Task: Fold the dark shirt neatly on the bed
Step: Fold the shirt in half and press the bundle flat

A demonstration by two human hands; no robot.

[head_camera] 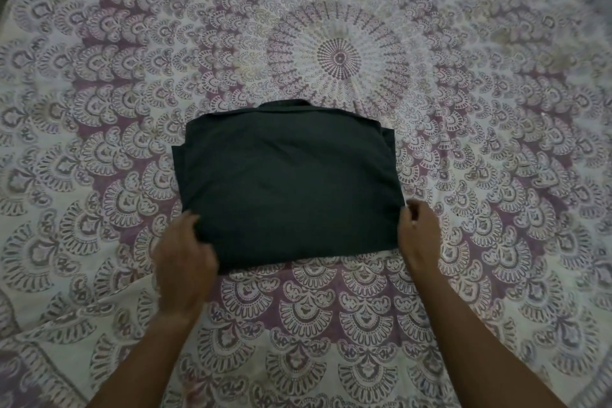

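Note:
The dark shirt (284,182) lies folded into a rough rectangle in the middle of the bed, its collar showing at the far edge. My left hand (183,255) is at the shirt's near left corner, fingers curled around the folded edge. My right hand (419,233) is at the near right corner, fingers bent and pinching the cloth's edge. Both forearms reach in from the bottom of the view.
The bed is covered by a cream and purple mandala-patterned sheet (337,58) that fills the view. The sheet is slightly rumpled at the near left (82,315).

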